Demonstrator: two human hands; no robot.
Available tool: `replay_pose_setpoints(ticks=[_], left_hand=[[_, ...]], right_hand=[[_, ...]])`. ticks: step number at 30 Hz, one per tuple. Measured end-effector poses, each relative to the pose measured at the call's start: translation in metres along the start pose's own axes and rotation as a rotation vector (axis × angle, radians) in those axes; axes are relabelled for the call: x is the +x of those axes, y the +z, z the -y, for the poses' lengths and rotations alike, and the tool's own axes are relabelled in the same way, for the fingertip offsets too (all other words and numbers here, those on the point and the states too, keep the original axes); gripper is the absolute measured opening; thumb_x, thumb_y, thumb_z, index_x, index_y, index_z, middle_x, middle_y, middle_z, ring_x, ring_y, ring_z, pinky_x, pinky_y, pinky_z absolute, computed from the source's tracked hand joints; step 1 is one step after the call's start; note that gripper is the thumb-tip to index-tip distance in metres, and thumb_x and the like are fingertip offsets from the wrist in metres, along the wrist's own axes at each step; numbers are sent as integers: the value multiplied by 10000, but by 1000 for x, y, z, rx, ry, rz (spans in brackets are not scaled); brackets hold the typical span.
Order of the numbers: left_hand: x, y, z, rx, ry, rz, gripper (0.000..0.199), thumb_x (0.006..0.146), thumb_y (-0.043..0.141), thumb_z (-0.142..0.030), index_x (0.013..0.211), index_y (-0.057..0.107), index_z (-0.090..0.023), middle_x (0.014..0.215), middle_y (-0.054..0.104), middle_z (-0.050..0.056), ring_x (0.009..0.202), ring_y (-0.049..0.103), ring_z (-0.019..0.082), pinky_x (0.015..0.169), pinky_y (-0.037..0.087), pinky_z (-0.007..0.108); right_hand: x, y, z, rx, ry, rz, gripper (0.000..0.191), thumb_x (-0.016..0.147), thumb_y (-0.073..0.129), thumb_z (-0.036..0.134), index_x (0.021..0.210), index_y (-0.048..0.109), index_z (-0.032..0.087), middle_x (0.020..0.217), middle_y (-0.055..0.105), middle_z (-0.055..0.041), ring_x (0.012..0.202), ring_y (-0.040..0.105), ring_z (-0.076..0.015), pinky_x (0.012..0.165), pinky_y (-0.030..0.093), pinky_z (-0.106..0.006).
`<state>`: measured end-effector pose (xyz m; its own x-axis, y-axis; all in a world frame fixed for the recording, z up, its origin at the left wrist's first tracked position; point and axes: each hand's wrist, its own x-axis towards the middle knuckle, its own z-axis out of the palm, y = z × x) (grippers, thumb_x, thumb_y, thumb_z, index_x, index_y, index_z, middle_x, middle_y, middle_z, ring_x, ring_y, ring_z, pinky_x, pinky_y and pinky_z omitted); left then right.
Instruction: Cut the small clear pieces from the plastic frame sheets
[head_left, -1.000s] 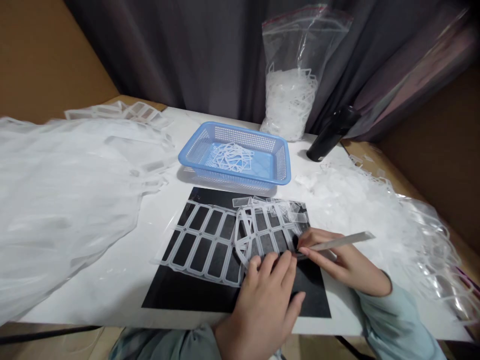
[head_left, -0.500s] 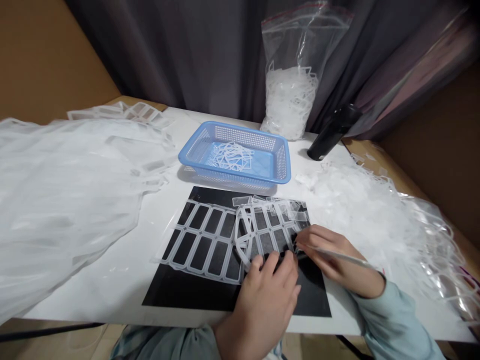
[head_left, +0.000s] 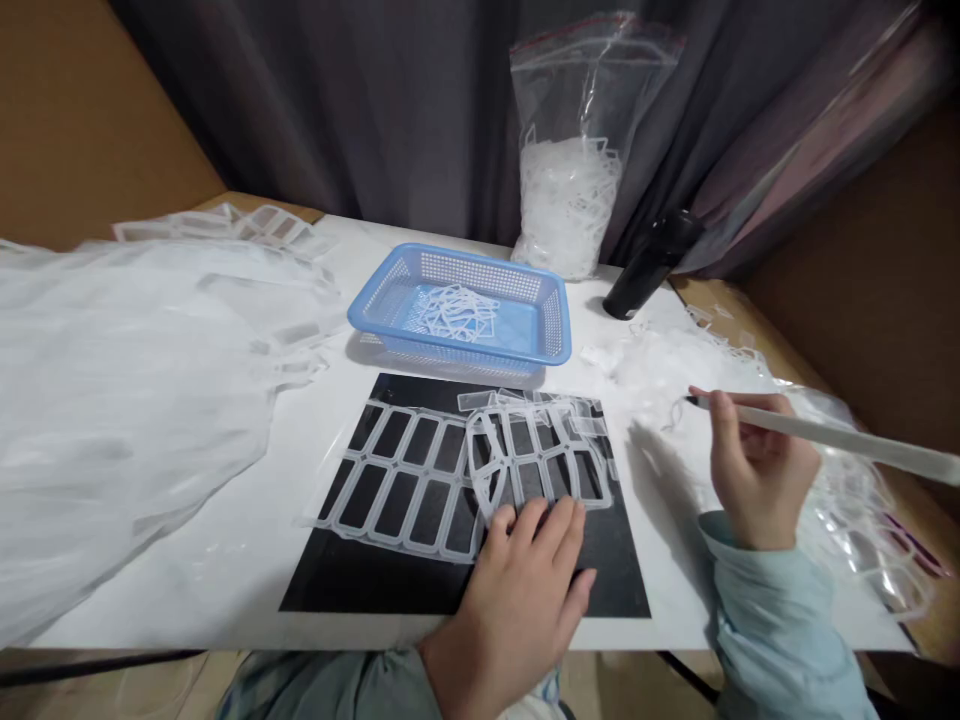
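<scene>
Head view: slotted plastic sheets [head_left: 395,465] overlap on the black mat [head_left: 360,588]; the left hand [head_left: 521,600] rests at their near edge, fingers loosely spread, gripping nothing. Right hand [head_left: 761,470] pinches a pale pen-like tool [head_left: 847,436] near the white pile [head_left: 652,375]; tip blurred, possibly dark. Risk: light fingertip pressure could let sheets slip or snag.

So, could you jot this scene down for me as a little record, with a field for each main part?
Left hand: left hand rests, fingers spread, at the lower edge of the gridded plastic sheets
Right hand: right hand grips a long, pale tool, raised, tip pointing left
Under the sheets: black mat on a white table
Behind the mat: blue basket holding thin white frames
Further back: upright clear bag, partly filled; tilted black cylinder
Far left: large translucent pile
</scene>
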<state>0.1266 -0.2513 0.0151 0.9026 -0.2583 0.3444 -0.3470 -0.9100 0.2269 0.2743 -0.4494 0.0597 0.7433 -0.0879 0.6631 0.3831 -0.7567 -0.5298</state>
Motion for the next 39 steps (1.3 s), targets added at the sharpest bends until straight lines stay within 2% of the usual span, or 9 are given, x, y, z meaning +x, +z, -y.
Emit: replay_pose_setpoints(ticks=[5,10,13,15,19,22,29,34,39], left_hand=[[1,-17,6,-145,247,114,476,1045,308,-461,1455,405,-242,1466,450,-24,1228,427,198,988,323,373],[-12,-45,23,-244,399,43,392,1048,341,-367,1400,465,-248,1518,380,-36,1332,372,172,1046,334,371],[-37,-61,51,-287,372,-36,314,1017,434,-311,1289,563,-222,1428,499,-4,1297,427,168,1050,363,348],[-59,-68,77,-243,243,-75,304,981,481,-227,1270,576,-225,1390,530,23,1280,457,193,1044,394,374],[-95,-70,131,-4,-28,-170,389,962,495,-233,1350,515,-197,1423,491,92,1299,459,266,999,454,438],[-106,-68,155,115,-69,-168,467,983,475,-314,1427,428,-176,1469,448,88,1345,427,266,1032,454,444],[-105,-67,150,209,-4,-75,576,975,494,-432,1467,378,-156,1479,443,28,1384,391,245,1075,437,425],[-105,-72,149,244,56,-55,583,958,523,-420,1465,386,-166,1475,445,8,1373,403,251,1123,362,499],[-105,-74,141,179,78,-108,534,920,569,-341,1419,458,-187,1446,482,24,1301,490,229,1051,468,419]], right_hand=[[-3,9,-6,172,26,148,248,915,639,412,915,690,169,916,684,-58,863,634,-213,751,471,-310],[-5,15,-9,280,68,155,276,916,635,424,895,681,152,889,670,-66,820,617,-198,728,465,-311],[-7,14,9,350,64,188,266,925,627,411,885,676,152,910,666,-73,857,625,-202,760,489,-316],[-8,11,32,391,43,261,245,934,620,388,861,683,162,930,667,-73,884,629,-203,765,500,-304],[-7,6,91,481,-139,536,195,967,584,295,832,673,185,985,652,-67,976,616,-201,851,482,-300],[-8,17,131,596,-240,766,159,982,561,246,873,665,194,988,643,-59,957,610,-186,842,475,-298],[-40,90,176,789,-109,1131,261,987,545,385,882,634,163,813,616,-34,722,573,-145,624,454,-250],[-70,123,169,844,-84,1103,296,989,534,393,836,605,150,796,595,-27,692,571,-130,613,450,-232],[-78,116,140,852,-85,1044,280,994,528,354,832,627,148,823,608,-50,773,624,-153,708,494,-251]])
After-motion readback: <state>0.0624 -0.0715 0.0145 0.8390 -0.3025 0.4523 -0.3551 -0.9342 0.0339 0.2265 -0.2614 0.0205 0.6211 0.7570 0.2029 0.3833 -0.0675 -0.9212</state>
